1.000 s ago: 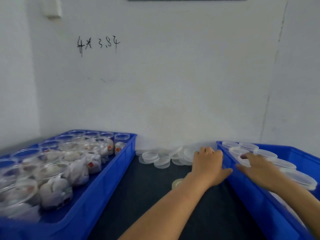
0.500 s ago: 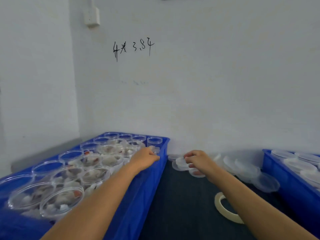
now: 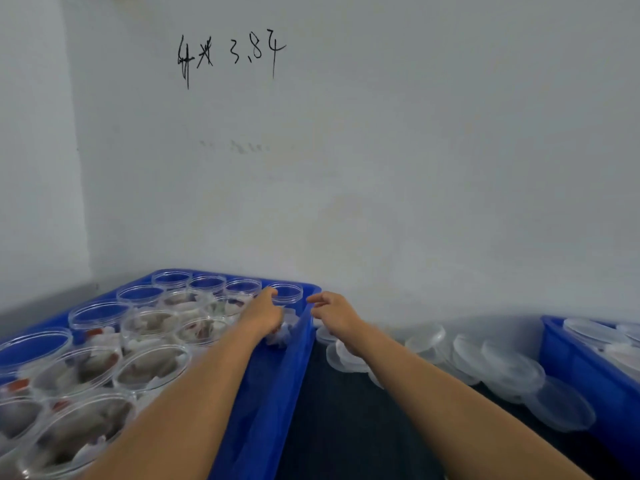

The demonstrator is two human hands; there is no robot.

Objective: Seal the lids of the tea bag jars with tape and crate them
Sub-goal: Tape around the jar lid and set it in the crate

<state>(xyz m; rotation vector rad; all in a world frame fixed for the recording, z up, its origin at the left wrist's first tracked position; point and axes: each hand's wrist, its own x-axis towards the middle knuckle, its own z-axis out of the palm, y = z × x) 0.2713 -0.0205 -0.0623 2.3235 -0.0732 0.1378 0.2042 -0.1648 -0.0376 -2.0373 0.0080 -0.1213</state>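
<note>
Looks like jar pickup: left hand (image 3: 265, 318) curls around a jar (image 3: 282, 332) at the left crate's (image 3: 277, 393) 2 o'clock corner, right hand (image 3: 334, 311) hovers loosely open, holding nothing. Next up, a lid (image 3: 348, 360).

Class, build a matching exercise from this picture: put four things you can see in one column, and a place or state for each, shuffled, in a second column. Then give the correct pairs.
Column one:
1. left hand
2. right hand
3. loose lids
4. handwriting

Column two:
A. piled on the dark table by the wall
B. on the white wall, high up
C. inside the left blue crate, among open jars
D. above the gap just right of that crate's rim

Pairs: 1-C, 2-D, 3-A, 4-B
</note>
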